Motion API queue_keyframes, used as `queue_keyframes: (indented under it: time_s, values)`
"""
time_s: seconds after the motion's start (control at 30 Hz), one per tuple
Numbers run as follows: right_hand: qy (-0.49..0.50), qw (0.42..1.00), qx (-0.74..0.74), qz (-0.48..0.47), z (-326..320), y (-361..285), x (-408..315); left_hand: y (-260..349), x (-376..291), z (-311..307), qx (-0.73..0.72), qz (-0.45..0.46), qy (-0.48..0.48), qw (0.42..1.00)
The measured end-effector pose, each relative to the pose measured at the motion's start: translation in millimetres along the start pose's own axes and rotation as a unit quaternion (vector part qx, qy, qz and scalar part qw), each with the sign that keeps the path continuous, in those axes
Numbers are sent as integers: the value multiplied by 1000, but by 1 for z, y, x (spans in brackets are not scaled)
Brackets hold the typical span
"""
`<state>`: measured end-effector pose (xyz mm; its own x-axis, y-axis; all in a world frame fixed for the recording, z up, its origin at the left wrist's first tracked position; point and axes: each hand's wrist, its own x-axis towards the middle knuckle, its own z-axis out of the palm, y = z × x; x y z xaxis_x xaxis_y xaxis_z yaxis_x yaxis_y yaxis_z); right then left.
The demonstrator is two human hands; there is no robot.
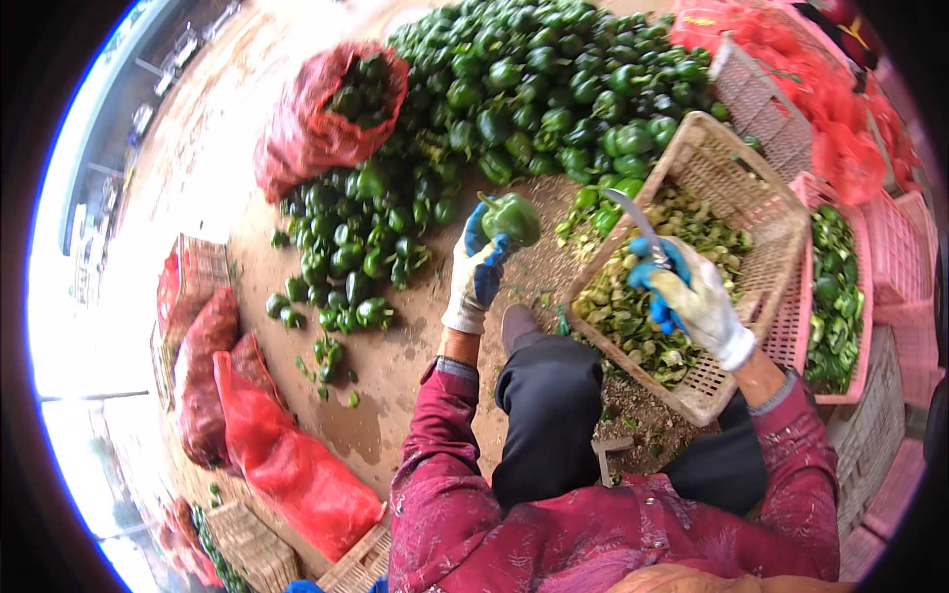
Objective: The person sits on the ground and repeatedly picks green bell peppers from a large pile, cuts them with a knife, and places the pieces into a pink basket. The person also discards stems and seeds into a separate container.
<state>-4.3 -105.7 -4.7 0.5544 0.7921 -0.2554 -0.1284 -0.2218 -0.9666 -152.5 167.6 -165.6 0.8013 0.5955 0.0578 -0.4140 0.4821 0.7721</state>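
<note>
My left hand (478,270), in a white and blue work glove, holds a whole green bell pepper (513,219) with its stem pointing up and left. In my right hand (682,293), gloved the same way, is a knife with a curved blade (632,213), its tip towards the upper left. That hand is above a beige plastic crate (786,215) holding pale green pepper cores and trimmings (630,311). Beyond both hands spreads a large heap of green bell peppers (519,81). To the right, a pink crate (860,326) contains cut green peppers (830,296).
A red mesh sack of peppers (311,126) leans at the heap's left. Filled red mesh sacks (289,459) lie on the floor at the left, near stacked crates (204,274). More pink crates (897,259) and red netting (838,111) are at the right.
</note>
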Motion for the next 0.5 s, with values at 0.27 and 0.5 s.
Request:
queue_keyframes:
  time_s: [0.27, 0.5]
  values:
    - [26, 955, -152, -253, -31, -34, -28, 39, 10, 191, 36, 47, -145, 988]
    - [-129, 954, -265, -52, -69, -29, -75, 54, 23, 225, 76, 141, -77, 984]
